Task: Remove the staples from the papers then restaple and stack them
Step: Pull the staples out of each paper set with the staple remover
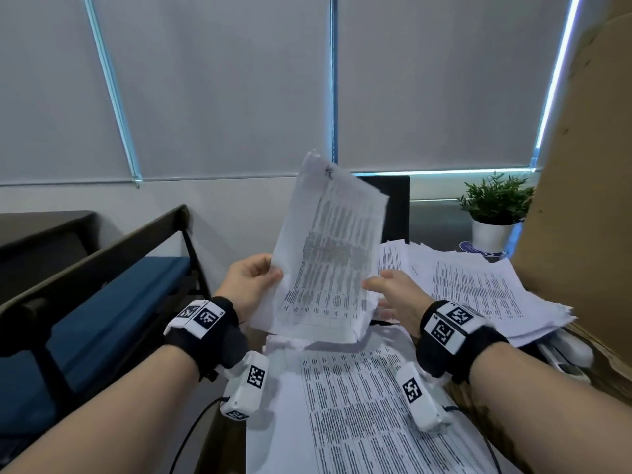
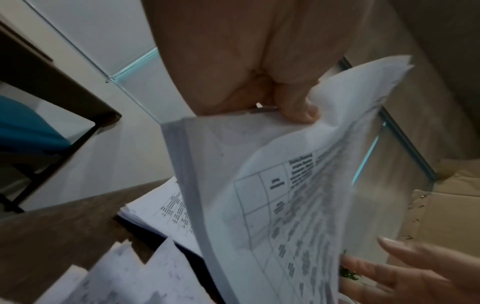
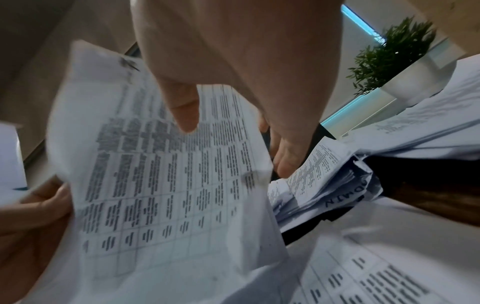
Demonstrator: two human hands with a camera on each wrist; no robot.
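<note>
Pinching paper sheaf (image 1: 328,254) upright: left hand (image 1: 251,283); right hand (image 1: 396,295) loose beside it.

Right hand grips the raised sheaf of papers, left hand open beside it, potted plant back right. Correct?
Hands are swapped. The left hand grips the raised sheaf of papers at its edge; the right hand is open beside it, fingers straight. The head view shows this. The potted plant is back right, as stated.

The held sheets (image 1: 328,265) were white, printed with a grey-black grid of text; the plant (image 1: 496,196) was green in a white pot (image 1: 490,236); the chair cushion (image 1: 113,302) was blue.
</note>
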